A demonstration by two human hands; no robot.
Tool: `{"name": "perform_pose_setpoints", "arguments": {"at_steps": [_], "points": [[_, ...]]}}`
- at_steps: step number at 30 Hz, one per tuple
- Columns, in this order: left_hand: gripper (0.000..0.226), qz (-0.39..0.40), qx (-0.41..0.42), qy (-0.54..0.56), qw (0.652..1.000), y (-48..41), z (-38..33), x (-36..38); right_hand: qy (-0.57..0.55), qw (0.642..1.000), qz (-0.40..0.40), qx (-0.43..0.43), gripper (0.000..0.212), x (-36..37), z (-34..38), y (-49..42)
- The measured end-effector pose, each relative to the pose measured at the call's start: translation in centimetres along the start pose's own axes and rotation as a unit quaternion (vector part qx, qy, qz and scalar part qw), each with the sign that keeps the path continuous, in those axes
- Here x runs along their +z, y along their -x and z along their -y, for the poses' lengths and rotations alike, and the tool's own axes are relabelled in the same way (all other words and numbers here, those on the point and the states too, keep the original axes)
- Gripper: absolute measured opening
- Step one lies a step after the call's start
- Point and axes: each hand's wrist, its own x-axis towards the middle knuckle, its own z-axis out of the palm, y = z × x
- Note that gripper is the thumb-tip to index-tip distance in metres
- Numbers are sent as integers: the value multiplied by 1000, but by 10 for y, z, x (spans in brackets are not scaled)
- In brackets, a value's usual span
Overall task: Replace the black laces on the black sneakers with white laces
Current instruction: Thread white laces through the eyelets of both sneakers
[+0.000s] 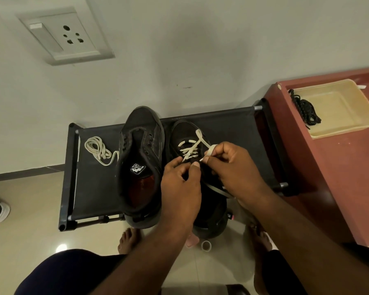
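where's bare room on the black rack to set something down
Bare fabric on the rack between the half-laced sneaker and the right rail; also the front-left corner below the spare white lace. Crowded in the middle: unlaced sneaker, left hand, right hand.

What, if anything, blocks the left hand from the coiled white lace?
Likely yes: the coiled white lace lies uncovered; only the unlaced sneaker stands between, and the left hand is busy lacing.

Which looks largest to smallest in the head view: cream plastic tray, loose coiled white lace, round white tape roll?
1. cream plastic tray
2. loose coiled white lace
3. round white tape roll
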Motion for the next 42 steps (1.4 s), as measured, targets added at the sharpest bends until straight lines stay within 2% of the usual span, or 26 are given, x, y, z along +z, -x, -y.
{"name": "perform_pose_setpoints", "arguments": {"at_steps": [5, 10, 17, 22, 27, 30, 35, 38, 42], "points": [[22, 11, 2, -29, 1000, -3, 3, -2, -41, 998, -46, 32, 3, -3, 2, -1], [31, 23, 11, -51, 998, -6, 6, -1, -26, 998, -41, 29, 4, -1, 3, -1], [31, 28, 22, -88, 996, -8, 6, -3, -23, 999, -37, 23, 4, 0, 2, -3], [30, 32, 28, -92, 995, -7, 5, -4, 8, 1000, -26, -13, 2, 2, 1, -1], [30, 40, 93, -154, 983, -3, 8, -1, 79, 995, -25, -57, 3, 5, -3, -1], [32, 41, 124, -208, 969, 0, 9, 0, 88, 995, -5, -55, 3, 3, -2, -3], [38, 53, 168, -278, 944, -3, 14, -2, 130, 990, 21, -58, 16, -1, -1, -4], [33, 37, 171, -286, 942, -8, 14, -2, 183, 980, 37, -72, 13, -1, -3, -5], [25, 5, 177, -284, 942, -15, 15, -3, 223, 965, 119, -73, 17, -9, 9, 0]]}}
